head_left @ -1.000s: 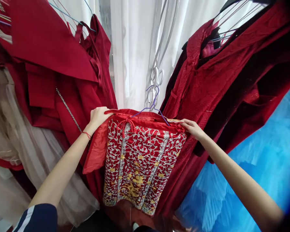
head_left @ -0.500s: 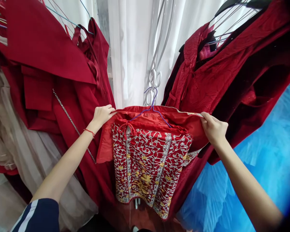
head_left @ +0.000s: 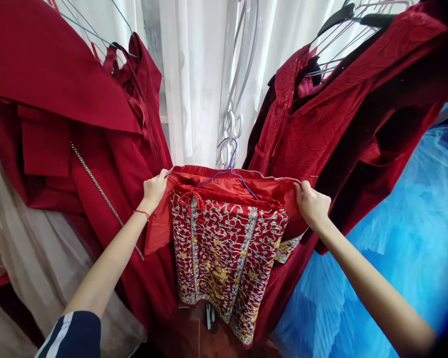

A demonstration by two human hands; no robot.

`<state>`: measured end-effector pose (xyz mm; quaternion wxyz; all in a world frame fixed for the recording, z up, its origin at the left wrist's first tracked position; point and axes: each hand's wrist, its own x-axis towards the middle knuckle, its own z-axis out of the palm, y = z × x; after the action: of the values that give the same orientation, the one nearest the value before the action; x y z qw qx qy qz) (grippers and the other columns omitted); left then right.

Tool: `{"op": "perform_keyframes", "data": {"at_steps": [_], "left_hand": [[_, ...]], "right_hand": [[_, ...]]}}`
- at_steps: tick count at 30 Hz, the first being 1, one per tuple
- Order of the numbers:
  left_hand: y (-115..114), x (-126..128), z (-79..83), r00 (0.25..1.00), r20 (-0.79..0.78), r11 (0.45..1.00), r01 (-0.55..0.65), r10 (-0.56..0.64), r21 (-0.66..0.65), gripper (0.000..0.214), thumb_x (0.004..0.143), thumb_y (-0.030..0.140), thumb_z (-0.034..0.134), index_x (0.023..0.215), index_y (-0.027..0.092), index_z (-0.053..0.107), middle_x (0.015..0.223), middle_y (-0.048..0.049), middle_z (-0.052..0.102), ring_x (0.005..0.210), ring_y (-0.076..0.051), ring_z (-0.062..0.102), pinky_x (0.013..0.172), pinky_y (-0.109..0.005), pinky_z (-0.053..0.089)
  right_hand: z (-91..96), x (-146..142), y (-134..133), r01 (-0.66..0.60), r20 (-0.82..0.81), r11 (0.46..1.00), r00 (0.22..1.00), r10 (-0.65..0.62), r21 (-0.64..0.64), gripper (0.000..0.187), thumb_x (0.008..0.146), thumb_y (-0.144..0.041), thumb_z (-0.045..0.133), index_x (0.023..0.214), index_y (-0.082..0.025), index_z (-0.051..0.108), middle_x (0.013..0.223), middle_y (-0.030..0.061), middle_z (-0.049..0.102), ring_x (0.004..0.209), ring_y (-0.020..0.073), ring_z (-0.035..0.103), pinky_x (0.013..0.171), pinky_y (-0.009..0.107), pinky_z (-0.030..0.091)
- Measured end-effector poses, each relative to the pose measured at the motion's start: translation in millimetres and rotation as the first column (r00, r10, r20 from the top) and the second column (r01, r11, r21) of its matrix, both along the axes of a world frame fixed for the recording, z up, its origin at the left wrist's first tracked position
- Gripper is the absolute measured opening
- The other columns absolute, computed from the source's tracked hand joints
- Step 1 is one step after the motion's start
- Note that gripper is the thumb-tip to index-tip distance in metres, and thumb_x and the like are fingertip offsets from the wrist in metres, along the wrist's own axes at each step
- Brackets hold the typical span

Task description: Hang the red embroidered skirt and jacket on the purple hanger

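Note:
A red jacket (head_left: 159,223) with a satin lining hangs opened out on a purple wire hanger (head_left: 242,180). In front of its lining hangs a red skirt (head_left: 224,248) embroidered in silver and gold, with a tied drawstring at the waist. My left hand (head_left: 156,190), a red string at its wrist, is closed on the jacket's left edge near the top. My right hand (head_left: 313,204) pinches the opposite upper edge, so the jacket is spread between both hands. The hanger's hook is on a white ring (head_left: 226,151) of the stand.
Dark red dresses (head_left: 108,149) hang close on the left, above beige tulle (head_left: 70,263). Patterned red garments (head_left: 332,114) crowd the right, with a bright blue tulle gown (head_left: 362,258) below. A white curtain (head_left: 194,74) is behind, and reddish floor (head_left: 190,328) shows underneath.
My right hand has come inward and slightly down, still gripping the jacket edge, so the spread is a little narrower. The whole view has shifted slightly.

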<state>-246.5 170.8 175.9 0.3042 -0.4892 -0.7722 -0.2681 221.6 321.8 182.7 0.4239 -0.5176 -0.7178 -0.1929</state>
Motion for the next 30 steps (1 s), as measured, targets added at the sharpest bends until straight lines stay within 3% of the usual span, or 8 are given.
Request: {"op": "perform_keyframes", "data": {"at_steps": [2,5,9,13,17,24,28,30], "left_hand": [[-3,-17,-3.6,0.996,-0.078,0.995,0.035,-0.042,-0.096,0.039,0.099,0.039,0.031,0.107,0.019,0.064,0.087,-0.0151,0.074,0.074,-0.024,0.069,0.056,-0.027,0.031],[-10,-36,-12.5,0.985,-0.131,0.978,0.084,-0.111,-0.193,0.04,0.099,0.043,0.031,0.102,0.019,0.063,0.089,-0.0152,0.075,0.077,-0.024,0.07,0.056,-0.026,0.031],[-14,-38,-38.5,0.989,-0.07,0.962,0.111,-0.132,-0.25,0.035,0.094,0.048,0.045,0.107,0.02,0.061,0.092,-0.0155,0.075,0.082,-0.028,0.071,0.057,-0.027,0.034],[-9,-27,-53.9,0.994,0.014,0.95,0.111,-0.112,-0.291,0.022,0.093,0.037,0.048,0.099,0.022,0.063,0.096,-0.0143,0.076,0.088,-0.029,0.071,0.059,-0.029,0.034],[-4,-17,-32.9,0.997,0.042,0.977,0.065,-0.058,-0.203,0.026,0.094,0.04,0.046,0.094,0.023,0.066,0.092,-0.0124,0.076,0.084,-0.028,0.071,0.058,-0.029,0.032],[-5,-23,29.3,0.992,-0.118,0.997,0.042,-0.034,0.065,0.03,0.093,0.042,0.049,0.088,0.02,0.068,0.086,-0.0097,0.075,0.078,-0.023,0.069,0.056,-0.028,0.027],[-5,-28,25.1,0.974,-0.209,0.996,0.084,-0.087,-0.022,0.034,0.094,0.044,0.048,0.083,0.017,0.066,0.083,-0.0092,0.073,0.074,-0.02,0.067,0.054,-0.027,0.023],[-5,-28,16.2,0.975,-0.202,0.994,0.081,-0.093,-0.069,0.033,0.094,0.043,0.049,0.082,0.017,0.066,0.083,-0.009,0.073,0.073,-0.02,0.066,0.054,-0.027,0.022]], "right_hand": [[-4.6,7,6,0.032,0.138,0.999,0.99,-0.029,-0.018,0.043,0.098,-0.047,0.032,0.084,-0.018,0.059,0.076,0.0111,0.068,0.053,0.0166,0.051,0.051,0.026,0.019],[-7.2,20,18,-0.07,0.228,0.996,0.97,0.081,-0.055,0.035,0.096,-0.046,0.039,0.089,-0.019,0.06,0.084,0.0118,0.072,0.061,0.0198,0.06,0.052,0.026,0.025],[-26.9,19,26,-0.19,0.147,0.967,0.966,0.215,-0.17,0.027,0.092,-0.044,0.045,0.096,-0.022,0.06,0.083,0.0095,0.072,0.067,0.0238,0.065,0.057,0.028,0.037],[-63.9,2,24,-0.102,0.055,0.964,0.991,0.119,-0.246,0.031,0.094,-0.038,0.038,0.092,-0.021,0.064,0.079,0.0126,0.072,0.066,0.0258,0.065,0.057,0.03,0.038],[-69.2,2,24,0.069,0.103,0.985,0.993,-0.053,-0.159,0.041,0.098,-0.04,0.03,0.098,-0.019,0.066,0.068,0.011,0.068,0.054,0.0213,0.057,0.05,0.027,0.026],[-1.7,55,46,0.092,0.291,0.993,0.95,-0.11,0.075,0.033,0.098,-0.038,0.044,0.093,-0.015,0.067,0.076,0.0095,0.068,0.055,0.0122,0.047,0.053,0.025,0.023],[2.4,66,51,-0.043,0.509,0.998,0.859,0.058,-0.041,0.025,0.096,-0.03,0.047,0.096,-0.014,0.067,0.073,0.008,0.065,0.054,0.0113,0.043,0.054,0.026,0.024],[-5.6,61,49,-0.055,0.488,0.997,0.87,0.073,-0.051,0.029,0.098,-0.032,0.043,0.095,-0.015,0.066,0.074,0.0078,0.065,0.053,0.0113,0.043,0.053,0.027,0.022]]}}
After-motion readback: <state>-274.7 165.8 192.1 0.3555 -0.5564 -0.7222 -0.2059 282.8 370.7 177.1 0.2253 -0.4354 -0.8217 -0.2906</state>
